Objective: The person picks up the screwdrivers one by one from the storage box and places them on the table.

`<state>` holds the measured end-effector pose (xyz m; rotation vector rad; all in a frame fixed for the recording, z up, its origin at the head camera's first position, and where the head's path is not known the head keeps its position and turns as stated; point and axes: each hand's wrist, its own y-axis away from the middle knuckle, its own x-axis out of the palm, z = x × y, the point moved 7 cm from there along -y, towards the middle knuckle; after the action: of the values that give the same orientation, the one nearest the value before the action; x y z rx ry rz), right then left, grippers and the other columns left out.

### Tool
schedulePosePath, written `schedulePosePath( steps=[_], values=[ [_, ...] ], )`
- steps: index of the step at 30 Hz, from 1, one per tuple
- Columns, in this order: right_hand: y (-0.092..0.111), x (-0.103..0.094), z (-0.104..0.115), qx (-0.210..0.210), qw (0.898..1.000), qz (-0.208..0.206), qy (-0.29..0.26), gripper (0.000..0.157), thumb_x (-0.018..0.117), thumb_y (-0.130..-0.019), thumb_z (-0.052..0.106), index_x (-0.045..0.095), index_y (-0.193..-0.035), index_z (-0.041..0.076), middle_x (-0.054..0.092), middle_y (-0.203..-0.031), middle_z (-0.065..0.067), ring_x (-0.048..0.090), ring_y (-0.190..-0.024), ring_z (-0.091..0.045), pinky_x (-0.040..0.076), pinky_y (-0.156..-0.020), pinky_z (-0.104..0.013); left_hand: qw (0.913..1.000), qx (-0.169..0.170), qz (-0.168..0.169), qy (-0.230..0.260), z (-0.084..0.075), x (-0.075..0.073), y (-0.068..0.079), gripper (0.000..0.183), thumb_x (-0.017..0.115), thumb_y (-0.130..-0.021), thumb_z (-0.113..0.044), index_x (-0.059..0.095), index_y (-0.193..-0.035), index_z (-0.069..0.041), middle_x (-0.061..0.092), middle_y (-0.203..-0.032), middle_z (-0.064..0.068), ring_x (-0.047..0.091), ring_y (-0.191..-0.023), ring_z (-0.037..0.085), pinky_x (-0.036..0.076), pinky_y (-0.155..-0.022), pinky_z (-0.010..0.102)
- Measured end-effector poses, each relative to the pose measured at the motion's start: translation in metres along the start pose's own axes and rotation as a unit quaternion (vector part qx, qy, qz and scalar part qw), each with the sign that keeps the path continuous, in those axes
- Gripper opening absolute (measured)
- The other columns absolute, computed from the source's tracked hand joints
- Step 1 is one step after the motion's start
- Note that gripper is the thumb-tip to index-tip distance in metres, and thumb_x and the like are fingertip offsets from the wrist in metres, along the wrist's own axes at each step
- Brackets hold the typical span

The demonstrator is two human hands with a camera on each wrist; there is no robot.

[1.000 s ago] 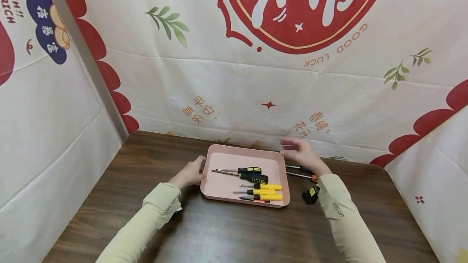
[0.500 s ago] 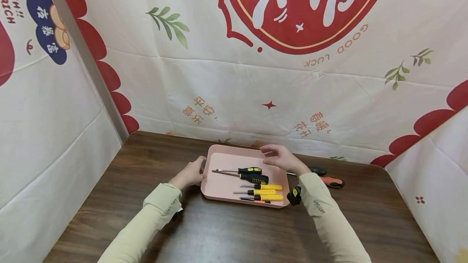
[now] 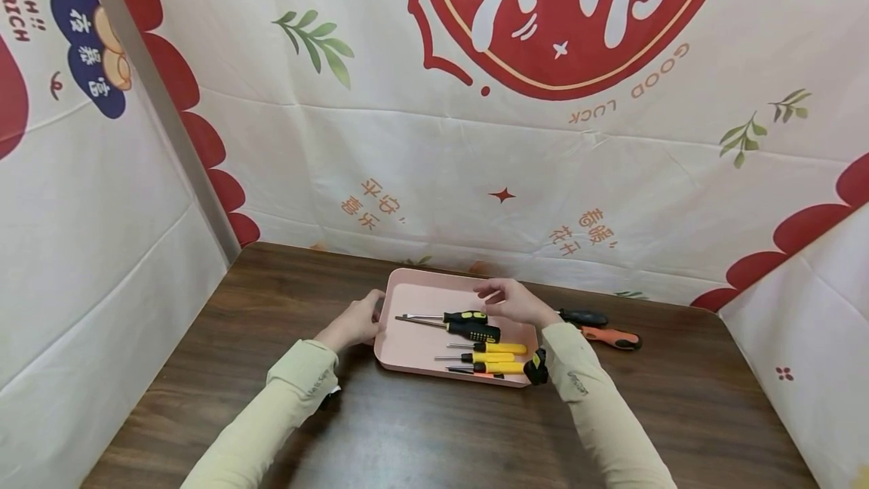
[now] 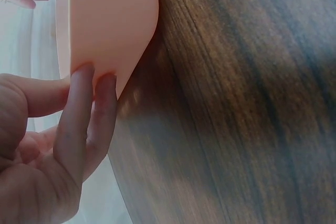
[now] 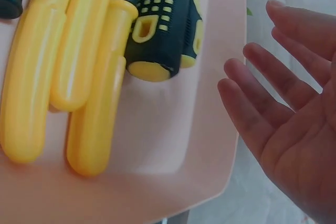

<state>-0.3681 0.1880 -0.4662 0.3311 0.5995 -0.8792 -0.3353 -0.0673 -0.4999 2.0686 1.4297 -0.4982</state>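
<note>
My left hand [image 3: 349,323] grips the left wall of a shallow pink tray [image 3: 421,297]. In the left wrist view, the fingers [image 4: 79,108] press its outer side and the thumb reaches over the rim. Inside the tray lie two black-and-yellow screwdrivers [image 3: 473,332] and several yellow-handled screwdrivers [image 3: 505,349], shafts pointing left. My right hand [image 3: 514,302] hovers over the tray's back right part, fingers loosely bent and holding nothing. The right wrist view shows that hand [image 5: 294,108] beside the tray's wall, apart from the black-and-yellow handles [image 5: 160,30].
Right of the tray, partly behind the right forearm, a black-handled screwdriver [image 3: 585,317] and an orange-handled one [image 3: 612,337] lie on the brown wooden table [image 3: 421,436]. A white printed cloth [image 3: 434,157] hangs along the table's back edge.
My right hand has moved left from the tray's right edge to over its back right part, uncovering the black and orange handles. The left hand and tray have stayed put.
</note>
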Motion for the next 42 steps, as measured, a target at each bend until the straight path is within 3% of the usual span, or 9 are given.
schedulePosePath(
  steps=[4, 7, 15, 22, 26, 34, 42],
  values=[
    [0.001, 0.004, 0.002, 0.059, 0.997, -0.019, 0.035, 0.035, 0.062, -0.084, 0.011, 0.058, -0.117, 0.000, 0.059, -0.110, -0.020, 0.059, -0.095, -0.027, 0.052, -0.077, -0.036, 1.0000, -0.002, 0.001, 0.001, 0.000, 0.000, -0.001, 0.056, 0.055, -0.079, 0.011, 0.036, -0.130, -0.001, 0.057, -0.087, 0.014, 0.058, -0.067, 0.018, 0.052, -0.053, 0.027],
    [-0.002, 0.008, -0.001, 0.072, 0.996, -0.020, 0.045, 0.035, 0.062, -0.083, 0.006, 0.058, -0.116, -0.003, 0.059, -0.109, -0.021, 0.058, -0.097, -0.031, 0.051, -0.078, -0.037, 1.0000, 0.001, 0.001, 0.001, 0.001, -0.001, 0.000, 0.056, 0.055, -0.078, 0.011, 0.036, -0.130, -0.001, 0.057, -0.086, 0.014, 0.058, -0.067, 0.019, 0.052, -0.053, 0.027],
    [-0.006, 0.014, -0.012, -0.002, 1.000, 0.008, -0.004, 0.034, 0.065, -0.081, 0.010, 0.060, -0.112, -0.002, 0.062, -0.103, -0.016, 0.060, -0.092, -0.025, 0.053, -0.072, -0.033, 1.0000, 0.003, 0.005, 0.002, 0.001, 0.000, -0.001, 0.057, 0.054, -0.078, 0.011, 0.035, -0.130, 0.000, 0.056, -0.085, 0.013, 0.059, -0.068, 0.020, 0.052, -0.053, 0.027],
    [-0.009, 0.021, -0.020, 0.052, 0.998, 0.006, 0.017, 0.034, 0.058, -0.077, -0.009, 0.057, -0.111, -0.009, 0.059, -0.106, -0.024, 0.057, -0.097, -0.036, 0.051, -0.078, -0.040, 1.0000, 0.005, 0.005, 0.003, 0.001, 0.000, -0.001, 0.057, 0.054, -0.078, 0.011, 0.036, -0.130, -0.001, 0.056, -0.086, 0.013, 0.059, -0.069, 0.020, 0.052, -0.053, 0.028],
    [-0.010, 0.022, -0.021, 0.065, 0.997, 0.003, 0.038, 0.034, 0.059, -0.077, -0.009, 0.059, -0.111, -0.007, 0.060, -0.105, -0.020, 0.058, -0.097, -0.033, 0.051, -0.080, -0.039, 1.0000, 0.007, 0.002, 0.002, 0.002, -0.001, -0.002, 0.056, 0.054, -0.078, 0.011, 0.037, -0.129, -0.001, 0.057, -0.085, 0.013, 0.059, -0.067, 0.020, 0.052, -0.053, 0.027],
    [-0.012, 0.024, -0.015, 0.049, 0.998, 0.008, 0.045, 0.029, 0.060, -0.076, -0.009, 0.060, -0.105, -0.011, 0.063, -0.100, -0.021, 0.059, -0.093, -0.032, 0.050, -0.079, -0.040, 0.9999, 0.009, 0.000, -0.004, 0.001, -0.001, -0.001, 0.056, 0.055, -0.077, 0.011, 0.037, -0.129, -0.001, 0.056, -0.084, 0.013, 0.058, -0.066, 0.019, 0.052, -0.052, 0.027],
    [-0.012, 0.025, -0.015, 0.084, 0.996, 0.003, 0.038, 0.026, 0.060, -0.077, -0.006, 0.063, -0.103, -0.009, 0.064, -0.098, -0.019, 0.060, -0.087, -0.027, 0.051, -0.076, -0.037, 1.0000, 0.004, 0.004, 0.008, 0.000, 0.000, 0.000, 0.056, 0.054, -0.078, 0.011, 0.036, -0.130, 0.000, 0.057, -0.086, 0.015, 0.060, -0.069, 0.022, 0.052, -0.053, 0.028]
  ],
)
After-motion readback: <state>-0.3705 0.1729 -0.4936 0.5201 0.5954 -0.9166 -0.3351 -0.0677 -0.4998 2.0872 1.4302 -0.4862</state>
